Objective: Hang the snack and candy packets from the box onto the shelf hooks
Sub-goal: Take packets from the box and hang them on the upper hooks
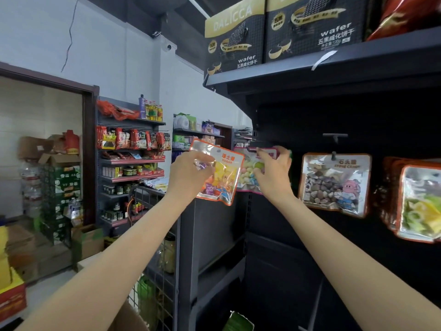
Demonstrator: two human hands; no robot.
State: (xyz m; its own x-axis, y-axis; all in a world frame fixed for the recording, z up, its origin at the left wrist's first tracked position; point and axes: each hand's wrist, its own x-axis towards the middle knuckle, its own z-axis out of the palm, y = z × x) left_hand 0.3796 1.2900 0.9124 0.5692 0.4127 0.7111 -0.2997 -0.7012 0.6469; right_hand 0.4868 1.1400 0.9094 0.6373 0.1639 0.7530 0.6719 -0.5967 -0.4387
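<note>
Both bare arms reach up toward the dark metal shelf unit [334, 75].

Left hand [188, 174]: fingers curled around the left edge of an orange-rimmed clear packet of mixed coloured sweets marked SUGAR [222, 173]. Packet is held in the air, tilted, just left of the shelf's front edge, not on any hook.

Right hand [272, 170]: fingers and thumb pinch the top of a pink-rimmed clear packet of pastel yellow and green candies [248, 168], up at the level of the hook row. The packet's top is partly hidden by the fingers; cannot tell whether it sits on a hook. The SUGAR packet overlaps its left side.

Right of the hand, an orange-rimmed clear packet of grey-brown pebble sweets marked STONE CANDY [334, 182] hangs from a dark hook [334, 155]. Further right, a stack of orange-rimmed packets with green and yellow pieces [420, 206] hangs at the frame edge.

Above, an empty dark T-shaped hook [335, 136]. On the top shelf, black-and-gold wafer boxes [310, 29].

Bottom edge: corner of a brown cardboard box [128, 318].
</note>
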